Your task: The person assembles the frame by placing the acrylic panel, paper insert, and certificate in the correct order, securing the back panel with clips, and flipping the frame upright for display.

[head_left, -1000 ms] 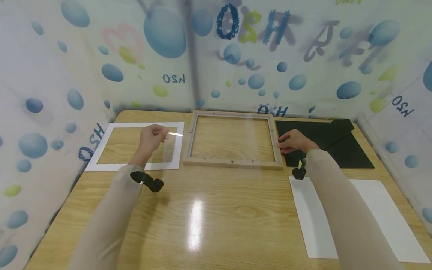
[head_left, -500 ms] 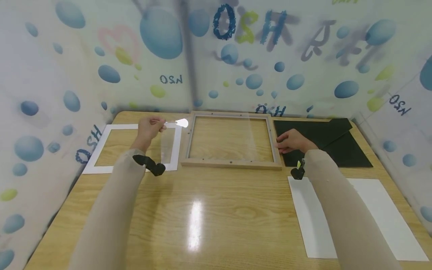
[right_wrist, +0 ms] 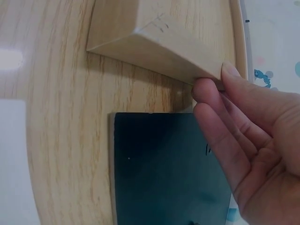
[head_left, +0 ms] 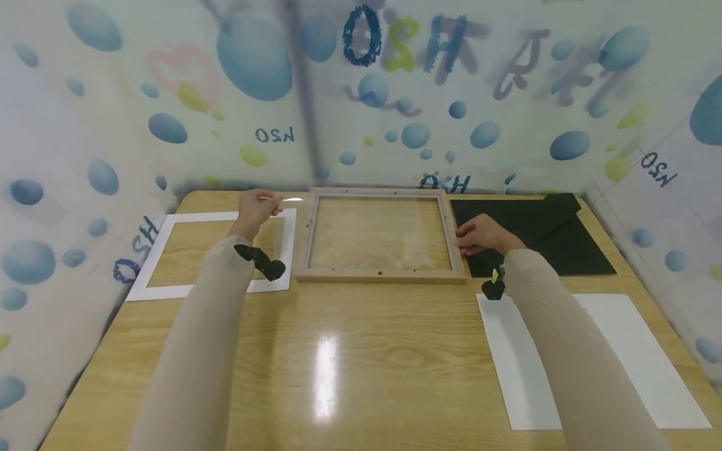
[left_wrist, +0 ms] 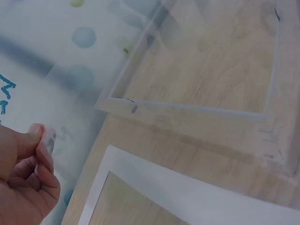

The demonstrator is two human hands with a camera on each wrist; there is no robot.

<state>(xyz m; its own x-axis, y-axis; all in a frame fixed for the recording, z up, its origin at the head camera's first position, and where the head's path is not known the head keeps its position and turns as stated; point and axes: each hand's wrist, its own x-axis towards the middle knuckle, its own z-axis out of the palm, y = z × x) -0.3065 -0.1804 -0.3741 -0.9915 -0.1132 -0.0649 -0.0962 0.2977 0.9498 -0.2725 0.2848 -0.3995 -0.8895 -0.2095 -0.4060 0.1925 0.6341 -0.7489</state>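
Observation:
My left hand (head_left: 256, 213) pinches the edge of a clear sheet (head_left: 292, 200) between thumb and fingers, above the far right part of a white mat (head_left: 169, 291). The sheet shows mainly by its glare; in the left wrist view it overlaps the wooden picture frame. That frame (head_left: 380, 276) lies at the middle of the table's far side, its opening showing the tabletop. My right hand (head_left: 482, 235) holds the frame's right rail, thumb on its upper edge and fingertips against the outer side, as the right wrist view shows.
A black backing board (head_left: 507, 216) with a folded stand flap lies right of the frame. Nearer, a white sheet (head_left: 620, 338) lies partly under my right forearm. Printed curtain-like walls (head_left: 383, 156) close in the wooden table (head_left: 406, 376) at the back and sides.
My left hand has moved farther back and slightly right over the mat with the clear sheet, whose glare has shifted. My right hand stays at the frame. The head view has turned slightly right.

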